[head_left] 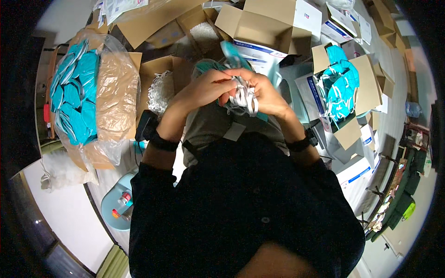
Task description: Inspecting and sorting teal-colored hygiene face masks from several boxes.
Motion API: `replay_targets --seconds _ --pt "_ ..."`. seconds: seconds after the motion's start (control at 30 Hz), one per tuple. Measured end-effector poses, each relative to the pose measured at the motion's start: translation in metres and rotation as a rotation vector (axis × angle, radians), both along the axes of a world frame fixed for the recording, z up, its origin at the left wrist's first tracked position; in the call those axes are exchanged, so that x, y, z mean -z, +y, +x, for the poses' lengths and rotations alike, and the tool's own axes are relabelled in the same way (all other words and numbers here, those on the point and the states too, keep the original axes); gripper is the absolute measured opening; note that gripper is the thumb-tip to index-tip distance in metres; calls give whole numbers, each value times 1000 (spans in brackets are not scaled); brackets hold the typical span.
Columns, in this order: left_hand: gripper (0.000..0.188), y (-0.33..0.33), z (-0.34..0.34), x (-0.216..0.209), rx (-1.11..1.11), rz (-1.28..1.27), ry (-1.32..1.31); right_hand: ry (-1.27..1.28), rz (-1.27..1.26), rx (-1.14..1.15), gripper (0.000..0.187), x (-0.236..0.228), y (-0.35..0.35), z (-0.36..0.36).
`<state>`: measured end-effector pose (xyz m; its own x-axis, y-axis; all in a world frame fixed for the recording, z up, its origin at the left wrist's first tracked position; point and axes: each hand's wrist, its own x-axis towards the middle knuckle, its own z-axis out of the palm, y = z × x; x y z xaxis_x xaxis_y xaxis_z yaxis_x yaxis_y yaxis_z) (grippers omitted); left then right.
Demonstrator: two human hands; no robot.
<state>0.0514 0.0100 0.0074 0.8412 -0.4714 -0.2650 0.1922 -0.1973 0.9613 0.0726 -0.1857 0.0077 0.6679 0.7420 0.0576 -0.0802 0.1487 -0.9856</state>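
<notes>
While both hands are meeting at the upper middle of the frame, the left hand (pixel 204 90) and right hand (pixel 264 95) are closing together around a stack of teal face masks (pixel 232 58), whose white elastic straps (pixel 243 97) are bunching between the palms. The fingers of both hands are curling and pinching the strap tangle, pressed close against each other. To do this well, I judge the straps are needing to be kept gathered on one side while the masks are staying squared up, so nothing is slipping out. At the right of the frame an open cardboard box (pixel 366 88) is holding more teal masks, and at the left a clear plastic bag (pixel 116 88) is holding another pile of them.
</notes>
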Motion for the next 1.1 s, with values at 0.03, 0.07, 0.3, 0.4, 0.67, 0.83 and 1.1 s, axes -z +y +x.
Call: replay_targets --seconds 0.03,0.07,0.3,0.4,0.67,0.83,1.1 --pt "33 -1 0 3 15 20 -14 -79 -48 -10 40 3 1 0" --pt "34 -2 -1 4 29 40 -28 -157 -96 -20 36 9 2 2" --pt "32 -2 -9 6 32 54 -35 -402 -348 73 16 40 -6 5" --pt "30 -7 -10 8 -136 102 -94 -309 -190 434 12 42 -10 5" --pt "28 -47 -18 41 -376 -152 -38 528 390 542 21 69 -14 6" --pt "32 -56 -34 39 -391 -29 -166 1174 362 541 36 71 -20 22" --pt "34 -61 -69 25 -427 -94 181 1248 443 828 32 79 -24 59"
